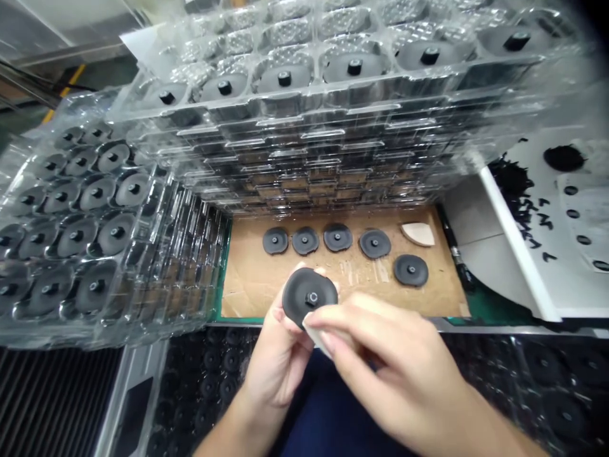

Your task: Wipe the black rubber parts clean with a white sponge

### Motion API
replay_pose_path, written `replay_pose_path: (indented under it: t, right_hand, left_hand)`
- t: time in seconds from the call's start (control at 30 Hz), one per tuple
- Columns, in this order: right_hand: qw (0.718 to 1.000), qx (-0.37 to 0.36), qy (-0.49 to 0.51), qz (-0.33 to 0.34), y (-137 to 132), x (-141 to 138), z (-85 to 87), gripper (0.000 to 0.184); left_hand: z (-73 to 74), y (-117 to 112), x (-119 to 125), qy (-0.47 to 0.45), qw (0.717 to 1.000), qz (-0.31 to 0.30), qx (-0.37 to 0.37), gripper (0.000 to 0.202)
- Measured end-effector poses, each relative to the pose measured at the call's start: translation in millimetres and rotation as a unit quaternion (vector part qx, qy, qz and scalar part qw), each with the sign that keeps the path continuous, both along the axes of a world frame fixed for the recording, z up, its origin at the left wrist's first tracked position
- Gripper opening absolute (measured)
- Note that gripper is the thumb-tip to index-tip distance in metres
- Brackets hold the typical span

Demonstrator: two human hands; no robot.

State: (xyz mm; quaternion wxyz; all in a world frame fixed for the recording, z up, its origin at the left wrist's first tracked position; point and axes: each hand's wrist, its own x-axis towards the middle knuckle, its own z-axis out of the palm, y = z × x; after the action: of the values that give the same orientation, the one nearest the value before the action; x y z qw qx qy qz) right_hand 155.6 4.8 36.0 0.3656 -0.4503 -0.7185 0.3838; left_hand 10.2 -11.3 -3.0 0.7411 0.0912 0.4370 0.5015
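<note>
My left hand (278,355) is closed around a black rounded disc (301,293), its face with the raised hollow stem turned up. A thin pale flat piece (320,337) is pinched between the thumb and forefinger of my right hand (380,355). Its tip meets the lower right rim of the disc; my fingers partly hide it. Several similar black discs (337,237) lie stem up in a loose row on the cardboard (257,292) beyond my hands. A beige wedge-shaped piece (417,234) rests at the cardboard's far right.
Tall stacks of clear plastic trays (323,136) holding black discs rise behind the cardboard, with another stack (71,235) on the left. To the right, a white-edged panel (518,241) stands beside a pale surface with small black scraps (511,178). More discs (209,362) lie below the bench edge.
</note>
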Motion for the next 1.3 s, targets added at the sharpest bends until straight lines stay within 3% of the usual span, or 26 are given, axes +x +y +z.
replay_pose_path:
  t: [0.1, 0.2, 0.3, 0.37, 0.47, 0.53, 0.6, 0.67, 0.77, 0.83, 0.93, 1.0, 1.1, 1.2, 1.3]
  right_hand:
    - [0.996, -0.057, -0.009, -0.07, 7.9, 9.8, -20.9, 0.017]
    - [0.979, -0.107, -0.052, -0.163, 6.6, 18.4, -59.4, 0.02]
    - [0.98, -0.143, -0.058, -0.128, -8.4, 18.5, -100.1, 0.019]
    - [0.982, -0.153, -0.06, -0.096, -18.5, 15.9, -114.2, 0.015]
    - [0.981, -0.16, -0.058, -0.092, -21.0, 12.5, -99.6, 0.015]
    - [0.985, -0.127, -0.035, -0.114, -14.2, 9.4, -69.9, 0.018]
    - [0.994, -0.037, 0.009, -0.106, -5.3, 3.7, -37.7, 0.018]
    - [0.997, 0.038, 0.041, -0.051, 2.4, -3.5, -14.7, 0.019]
    - [0.999, 0.01, 0.019, 0.043, 10.4, -11.9, -2.7, 0.018]
    - [0.997, -0.004, 0.003, 0.075, 13.3, -14.8, -2.6, 0.017]
    - [0.998, 0.026, 0.042, 0.039, 11.2, -14.8, -4.1, 0.018]
    - [0.995, -0.049, 0.058, 0.071, 4.5, -9.5, -8.9, 0.017]
    - [0.966, -0.222, 0.025, 0.134, -10.1, 6.0, -30.0, 0.016]
    - [0.953, -0.301, -0.001, 0.017, -23.5, 20.4, -59.7, 0.021]
    - [0.937, -0.337, 0.04, -0.087, -30.6, 25.2, -79.2, 0.027]
  left_hand:
    - [-2.5, 2.5, 2.0, -0.024, 0.999, 0.043, -0.013, 0.056]
    - [-2.9, 5.5, 0.9, -0.055, 0.995, 0.067, -0.043, 0.058]
    - [-4.3, 6.3, -1.7, -0.07, 0.994, 0.071, -0.042, 0.059]
    - [-6.3, 5.7, -3.5, -0.071, 0.994, 0.067, -0.042, 0.06]
    - [-8.8, 4.8, -5.1, -0.058, 0.997, 0.052, -0.03, 0.058]
    - [-8.7, 4.8, -4.7, -0.041, 0.998, 0.039, -0.004, 0.055]
    - [-7.2, 5.0, -2.9, -0.021, 0.999, 0.028, 0.018, 0.051]
    - [-5.5, 4.6, -1.1, 0.002, 1.0, 0.021, 0.019, 0.051]
    - [-4.8, 2.4, -0.8, 0.027, 0.999, 0.023, -0.003, 0.061]
    - [-5.0, 0.4, -2.2, 0.026, 0.999, 0.03, -0.005, 0.062]
    - [-3.3, -0.6, -6.0, 0.016, 0.999, 0.034, 0.015, 0.065]
    - [-1.4, 0.9, -9.9, 0.007, 0.999, 0.029, 0.016, 0.07]
    - [-0.3, 5.4, -16.6, -0.012, 0.999, 0.035, 0.012, 0.072]
    - [-1.3, 9.4, -19.7, -0.031, 0.999, 0.033, 0.013, 0.079]
    - [-2.0, 10.3, -17.0, -0.052, 0.999, 0.014, 0.003, 0.082]
